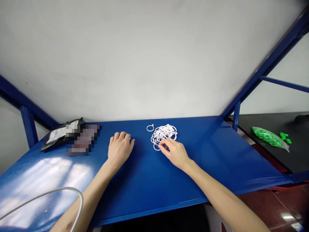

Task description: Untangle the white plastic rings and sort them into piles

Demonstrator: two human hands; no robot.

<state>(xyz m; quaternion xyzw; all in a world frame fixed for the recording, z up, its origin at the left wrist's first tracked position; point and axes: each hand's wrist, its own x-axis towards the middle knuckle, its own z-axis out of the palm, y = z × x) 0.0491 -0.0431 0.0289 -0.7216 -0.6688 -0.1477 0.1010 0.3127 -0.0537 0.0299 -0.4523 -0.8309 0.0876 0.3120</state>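
A heap of several thin white plastic rings [164, 133] lies on the blue table [205, 154], near its middle. One single white ring [150, 128] lies apart, just left of the heap. My right hand [174, 152] reaches the heap's near edge, its fingertips pinched on a ring there. My left hand [119, 149] rests on the table left of the heap, fingers curled under into a loose fist; nothing shows inside it.
A black packet with a white label [61, 133] lies at the table's back left, beside a blurred patch. A white cable [60, 193] loops at the near left. A bag of green pieces [269, 137] sits on a dark surface to the right. A blue frame post [236, 116] stands there.
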